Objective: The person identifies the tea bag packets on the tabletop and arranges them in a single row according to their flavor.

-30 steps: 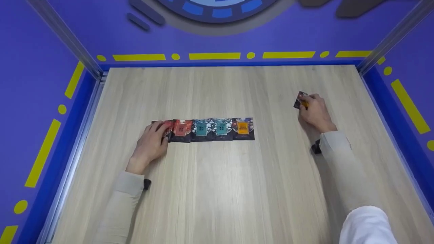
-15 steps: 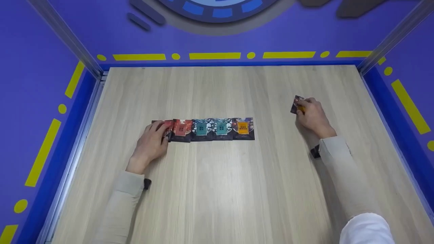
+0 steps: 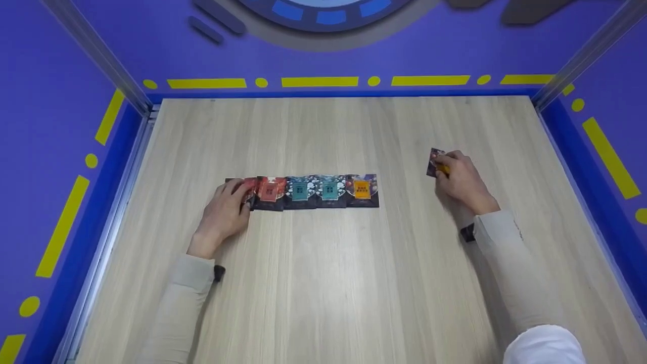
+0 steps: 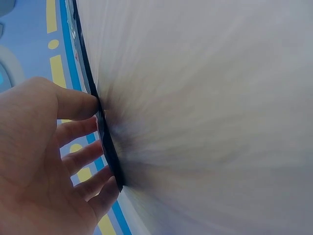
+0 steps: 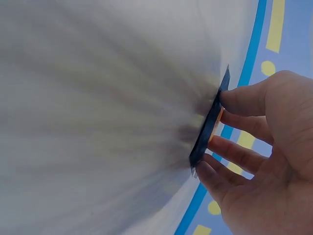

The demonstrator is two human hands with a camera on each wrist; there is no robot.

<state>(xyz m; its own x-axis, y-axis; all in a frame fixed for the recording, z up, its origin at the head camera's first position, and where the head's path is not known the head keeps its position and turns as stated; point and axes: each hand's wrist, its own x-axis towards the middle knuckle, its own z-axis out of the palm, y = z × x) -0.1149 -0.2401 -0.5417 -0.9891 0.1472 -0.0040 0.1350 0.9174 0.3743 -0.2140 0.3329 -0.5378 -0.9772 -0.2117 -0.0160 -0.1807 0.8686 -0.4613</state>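
Observation:
A row of overlapping flat sachets lies mid-table. From right to left come an orange-label sachet (image 3: 362, 190), two teal-label sachets (image 3: 330, 192) and a red sachet (image 3: 270, 193), with another red sachet (image 3: 250, 182) partly under my left hand (image 3: 221, 212). That hand holds the last sachet, thumb at its near edge and fingers bent over it; the left wrist view shows the sachet's dark edge (image 4: 108, 147) at the fingertips. Off to the right, my right hand (image 3: 462, 183) grips a separate dark sachet (image 3: 432, 164) with an orange label, thumb and fingers on its edges (image 5: 205, 129).
The wood-grain table (image 3: 323, 283) has blue-purple walls on the left, right and far sides, with yellow dashes (image 3: 319, 81). A stretch of bare tabletop lies between the row's right end and my right hand.
My right hand has moved left and a little nearer with the orange-label sachet in its fingers. The left hand and the row have stayed in place.

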